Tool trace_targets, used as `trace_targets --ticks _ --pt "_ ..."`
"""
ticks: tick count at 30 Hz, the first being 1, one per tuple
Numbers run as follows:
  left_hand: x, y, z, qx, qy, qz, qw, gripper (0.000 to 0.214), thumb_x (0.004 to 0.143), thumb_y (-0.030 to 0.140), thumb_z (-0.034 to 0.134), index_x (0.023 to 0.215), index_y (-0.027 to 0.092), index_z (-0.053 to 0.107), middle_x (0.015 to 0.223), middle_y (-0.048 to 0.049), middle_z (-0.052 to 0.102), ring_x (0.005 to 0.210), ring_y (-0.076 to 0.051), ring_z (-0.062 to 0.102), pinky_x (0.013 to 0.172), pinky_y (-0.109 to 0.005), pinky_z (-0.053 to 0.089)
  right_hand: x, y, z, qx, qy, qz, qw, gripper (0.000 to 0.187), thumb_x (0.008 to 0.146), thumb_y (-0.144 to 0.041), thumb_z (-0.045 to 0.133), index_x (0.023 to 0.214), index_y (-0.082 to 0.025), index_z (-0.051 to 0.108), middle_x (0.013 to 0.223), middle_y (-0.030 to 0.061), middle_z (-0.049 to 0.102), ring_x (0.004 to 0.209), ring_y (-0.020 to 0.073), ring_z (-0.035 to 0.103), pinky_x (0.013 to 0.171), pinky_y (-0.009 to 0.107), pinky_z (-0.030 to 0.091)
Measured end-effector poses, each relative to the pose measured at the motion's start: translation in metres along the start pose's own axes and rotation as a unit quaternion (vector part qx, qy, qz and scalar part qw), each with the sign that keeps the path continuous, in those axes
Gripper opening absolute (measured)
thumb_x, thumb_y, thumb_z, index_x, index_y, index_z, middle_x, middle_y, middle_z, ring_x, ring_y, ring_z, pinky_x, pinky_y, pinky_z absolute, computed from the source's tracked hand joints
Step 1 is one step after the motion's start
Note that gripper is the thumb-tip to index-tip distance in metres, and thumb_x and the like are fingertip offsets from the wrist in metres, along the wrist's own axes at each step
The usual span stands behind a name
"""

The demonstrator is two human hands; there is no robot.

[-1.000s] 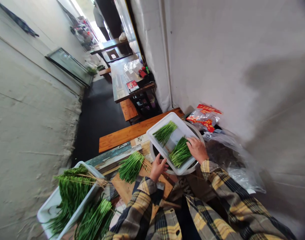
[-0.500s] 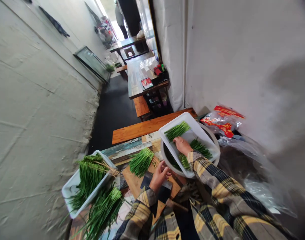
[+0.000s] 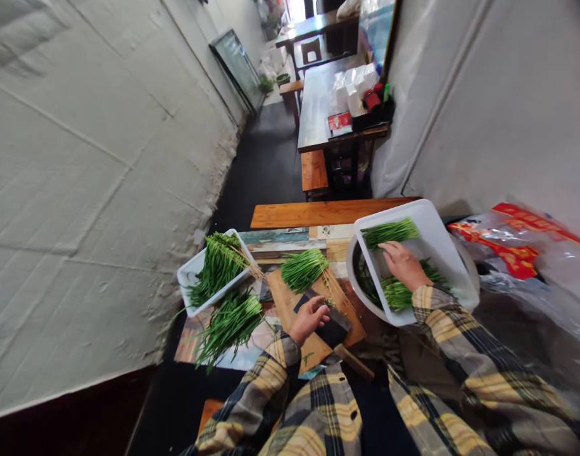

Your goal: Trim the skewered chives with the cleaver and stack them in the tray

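Note:
My right hand (image 3: 404,264) lies palm down in a white plastic tray (image 3: 442,240), its fingers spread flat on a bundle of skewered green chives (image 3: 399,292). A second chive bundle (image 3: 389,232) lies at the tray's far end. The tray rests on a round metal basin (image 3: 354,273). My left hand (image 3: 309,317) rests on a dark cleaver blade (image 3: 330,322) lying on a wooden cutting board (image 3: 290,297), with its fingers curled loosely over the blade. Another chive bundle (image 3: 303,268) sits at the board's far end.
At the left a second white tray (image 3: 189,277) holds skewered chives (image 3: 218,266), with loose chives (image 3: 229,322) beside it. A wooden bench (image 3: 318,213) runs beyond the table. Plastic bags (image 3: 518,244) lie at the right. Walls close in on both sides; more tables stand farther back.
My right hand slid from the tray's near bundle toward its middle and flattened there. My left hand left the tray's edge and settled on the cleaver. The view has swung left.

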State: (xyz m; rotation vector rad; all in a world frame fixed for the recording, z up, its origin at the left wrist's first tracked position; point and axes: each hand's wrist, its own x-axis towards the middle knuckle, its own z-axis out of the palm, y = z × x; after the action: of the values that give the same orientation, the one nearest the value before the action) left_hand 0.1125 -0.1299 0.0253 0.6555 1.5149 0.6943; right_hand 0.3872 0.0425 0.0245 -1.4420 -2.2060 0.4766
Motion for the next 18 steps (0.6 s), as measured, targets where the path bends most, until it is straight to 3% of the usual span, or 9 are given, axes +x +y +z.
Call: trace_targets --ticks 5,8,13,16,18 --pt "-0.008 -0.028 -0.049 -0.018 0.077 -0.001 0.997 0.042 0.075 0.036 0.065 0.109 0.013 0.055 0.082 -0.0058 0.066 0.061 -0.009 0.063 0.052 -0.017 0.045 -0.016 -0.036 -0.014 0.055 0.071 0.013 0.996 0.032 0.089 -0.027 0.039 0.113 -0.018 0.059 0.107 0.0095 0.064 0.099 0.0203 0.059 0.090 0.037 0.046" --pt "0.002 -0.031 -0.074 0.001 0.142 0.031 0.989 0.036 0.077 0.035 0.061 0.105 0.012 0.057 0.077 -0.0047 0.065 0.059 -0.010 0.061 0.053 -0.019 0.044 -0.053 -0.075 -0.008 0.113 0.036 0.029 0.992 0.030 0.091 -0.031 0.040 0.109 -0.022 0.061 0.106 0.0064 0.066 0.097 0.0184 0.061 0.089 0.034 0.047" --pt "0.045 -0.004 -0.092 0.135 0.214 0.181 0.950 0.018 0.072 0.026 0.063 0.088 0.017 0.066 0.078 -0.0043 0.066 0.077 -0.017 0.062 0.074 -0.030 0.049 -0.136 -0.118 0.052 0.192 -0.136 0.040 0.971 0.028 0.090 -0.030 0.040 0.104 -0.023 0.063 0.100 0.0053 0.069 0.093 0.0183 0.064 0.084 0.033 0.051" --pt "0.072 0.014 -0.089 0.197 0.216 0.242 0.925 0.014 0.071 0.020 0.062 0.084 0.017 0.067 0.082 -0.0060 0.066 0.085 -0.020 0.061 0.084 -0.034 0.046 -0.157 -0.124 0.084 0.190 -0.145 0.069 0.969 0.027 0.089 -0.029 0.041 0.100 -0.023 0.064 0.096 0.0055 0.069 0.090 0.0197 0.065 0.082 0.035 0.052" --pt "0.082 0.019 -0.084 0.202 0.205 0.251 0.924 0.016 0.073 0.020 0.060 0.087 0.016 0.067 0.085 -0.0069 0.066 0.086 -0.020 0.061 0.085 -0.034 0.046 -0.148 -0.125 0.095 0.177 -0.124 0.086 0.973 0.026 0.088 -0.027 0.041 0.100 -0.024 0.064 0.096 0.0051 0.069 0.090 0.0196 0.065 0.082 0.035 0.052"
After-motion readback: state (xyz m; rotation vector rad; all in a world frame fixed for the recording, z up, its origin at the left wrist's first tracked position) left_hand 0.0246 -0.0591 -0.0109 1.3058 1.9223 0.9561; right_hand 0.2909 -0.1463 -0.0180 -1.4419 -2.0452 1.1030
